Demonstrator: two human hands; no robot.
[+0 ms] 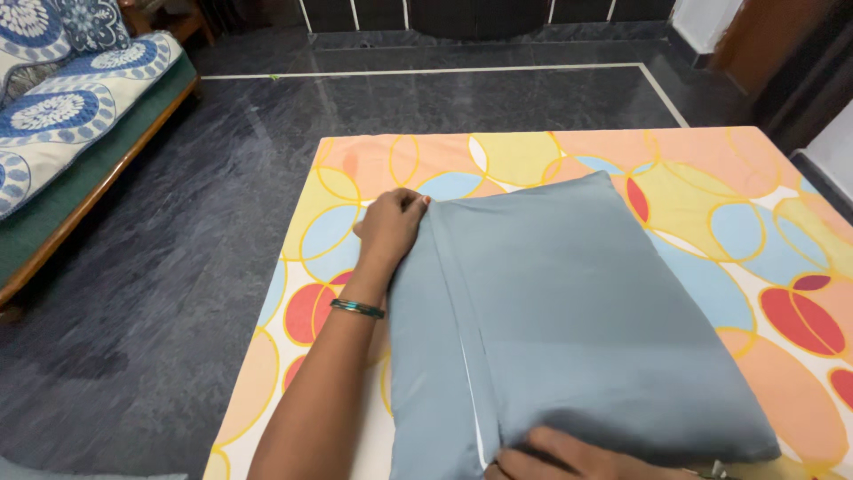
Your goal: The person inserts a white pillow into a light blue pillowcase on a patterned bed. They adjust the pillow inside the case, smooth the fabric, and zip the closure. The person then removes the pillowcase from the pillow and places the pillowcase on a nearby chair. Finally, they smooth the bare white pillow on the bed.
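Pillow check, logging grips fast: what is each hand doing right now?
Left hand: closed, pinching the far corner of the grey pillow.
Right hand: on the pillow's near edge; grip cannot be told.

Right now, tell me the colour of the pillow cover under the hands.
Plain grey-blue pillow cover, seen in the head view, lying on a sheet of coloured circles.

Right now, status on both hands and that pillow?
Left hand pinching far end of grey-blue fabric pillow at its open flap. Right hand pressing near edge. Pillow flat on patterned orange sheet; nothing obstructing.
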